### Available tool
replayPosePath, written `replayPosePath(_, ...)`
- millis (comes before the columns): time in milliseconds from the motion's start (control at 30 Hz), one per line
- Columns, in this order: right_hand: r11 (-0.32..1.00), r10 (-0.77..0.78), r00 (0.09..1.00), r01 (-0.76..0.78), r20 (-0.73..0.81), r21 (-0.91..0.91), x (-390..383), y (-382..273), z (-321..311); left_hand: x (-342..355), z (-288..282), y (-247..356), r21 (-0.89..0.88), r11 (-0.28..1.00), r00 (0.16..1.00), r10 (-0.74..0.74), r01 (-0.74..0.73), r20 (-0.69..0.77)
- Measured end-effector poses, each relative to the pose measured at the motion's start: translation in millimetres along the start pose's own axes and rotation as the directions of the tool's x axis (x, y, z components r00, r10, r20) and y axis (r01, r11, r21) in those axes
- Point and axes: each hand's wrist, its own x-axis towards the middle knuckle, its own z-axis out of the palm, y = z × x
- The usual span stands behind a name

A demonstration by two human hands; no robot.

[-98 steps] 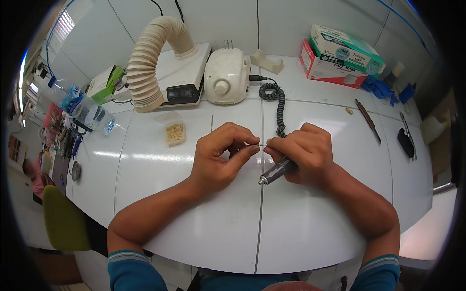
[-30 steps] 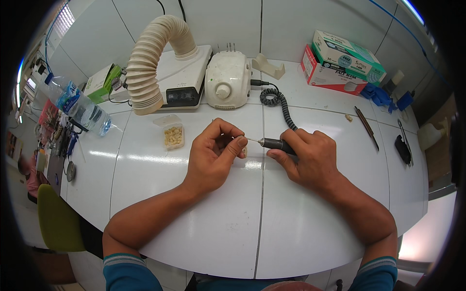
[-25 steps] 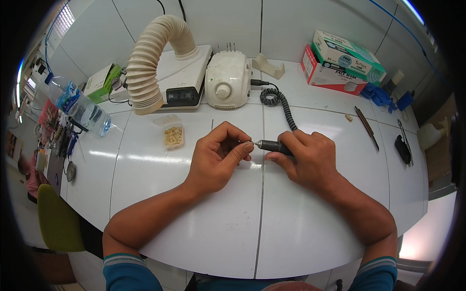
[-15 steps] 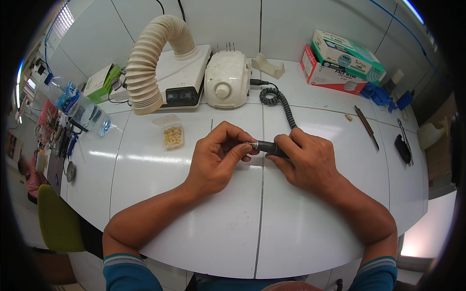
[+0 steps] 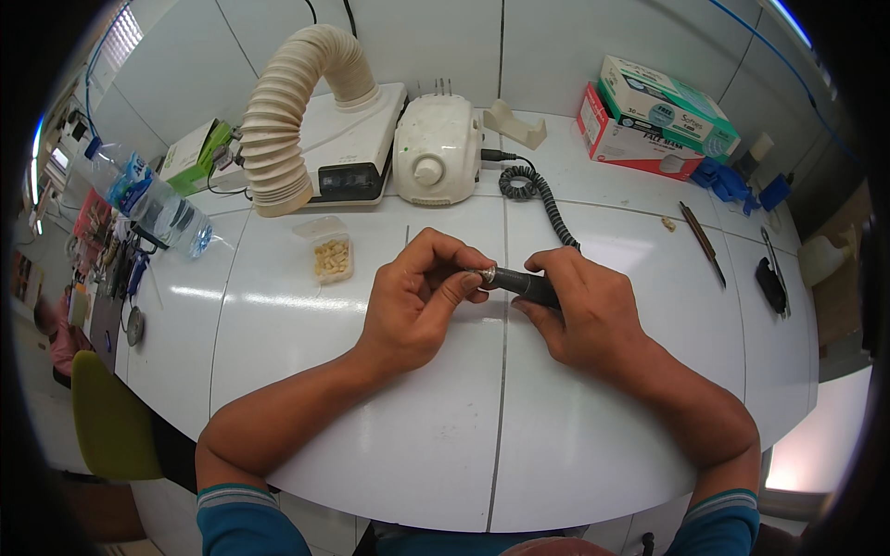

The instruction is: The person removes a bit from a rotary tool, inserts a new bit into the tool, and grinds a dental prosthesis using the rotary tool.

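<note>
Dark handpiece (image 5: 515, 282): centre of surface (image 5: 371, 445), metal nose (image 5: 489, 274) toward nine o'clock. Left hand (image 5: 408, 306): pinching at nose. Right hand (image 5: 591, 301): gripping barrel; best steady, in line. Coiled cord (image 5: 549, 215): one o'clock, best slack.

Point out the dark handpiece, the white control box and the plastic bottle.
Dark handpiece (image 5: 522, 284), head view: middle of its barrel.
White control box (image 5: 438, 145), head view: its front.
Plastic bottle (image 5: 151, 199), head view: its side.

Your white, seamed worktop (image 5: 408, 445) carries a dial-fronted box (image 5: 434, 139) toward the back; left of it, a low white unit (image 5: 357, 144); nearer you, an open tub (image 5: 335, 279); to your right, a slim brown tool (image 5: 704, 244) near a small fragment (image 5: 668, 224).
</note>
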Motion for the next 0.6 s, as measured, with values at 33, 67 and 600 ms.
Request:
replayPosePath(33,1.000,-0.002,1.000,0.002,0.000,0.001,-0.9,1.7,0.7,0.2,0.3,0.6,-0.009,1.000,1.000,0.002,-0.002,-0.023)
replayPosePath(67,0.998,0.026,1.000,-0.026,-0.010,0.048,-1.9,3.8,1.3,0.7,0.5,0.5,-0.021,1.000,0.999,0.002,-0.003,-0.044)
replayPosePath(600,0.996,0.042,0.996,-0.048,0.078,0.077,2.9,2.1,-6.9,-1.0,-0.4,-0.8,-0.026,0.999,0.999,0.033,-0.034,-0.031)
